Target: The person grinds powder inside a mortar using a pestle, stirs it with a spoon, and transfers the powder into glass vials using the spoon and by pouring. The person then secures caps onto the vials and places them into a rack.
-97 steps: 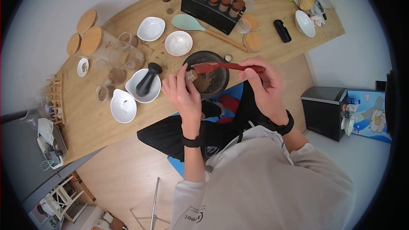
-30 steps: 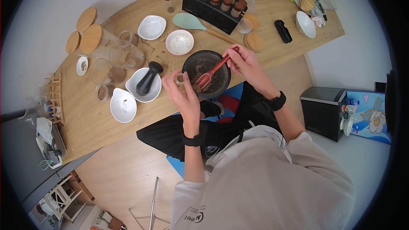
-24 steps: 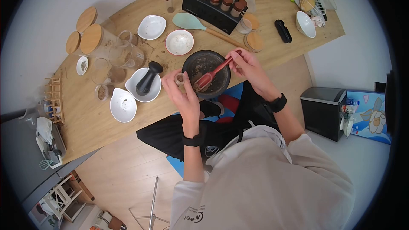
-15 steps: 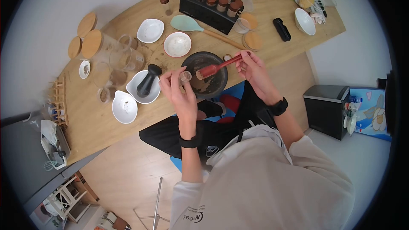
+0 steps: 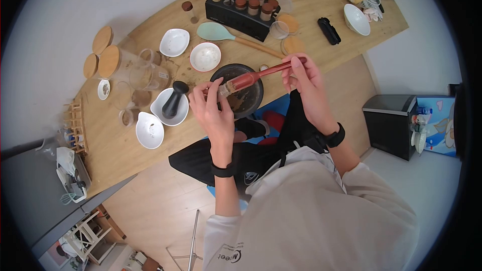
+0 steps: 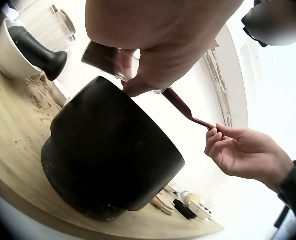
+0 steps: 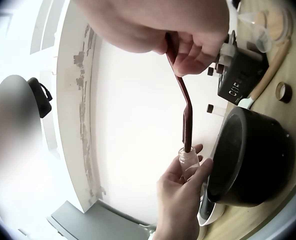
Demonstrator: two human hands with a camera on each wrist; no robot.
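My left hand [image 5: 215, 115] holds a small glass bottle [image 7: 189, 162] above the near-left rim of a black mortar [image 5: 257, 93]. Brown powder shows inside the bottle in the left wrist view. Between the thumb and fingers of my right hand [image 5: 312, 90] is the handle of a dark red scoop [image 5: 246, 80]. The scoop's end meets the bottle's open mouth, with brown powder at its tip in the head view. Brown residue coats the mortar's inside. A black pestle [image 5: 173, 101] leans in a white spouted bowl [image 5: 183, 115] left of the left hand.
Behind the mortar stand a red-rimmed white bowl [image 5: 205, 56], a mint spatula [image 5: 216, 31] and a black rack [image 5: 236, 17] of brown-capped bottles. Clear jars [image 5: 145, 75] crowd the left. A small cap [image 7: 284, 92] lies beside the mortar. Spilled powder dots the table.
The scoop has risen out of the mortar to the bottle's mouth, and the bottle now leans toward it. My right hand has shifted right. The head view has turned slightly.
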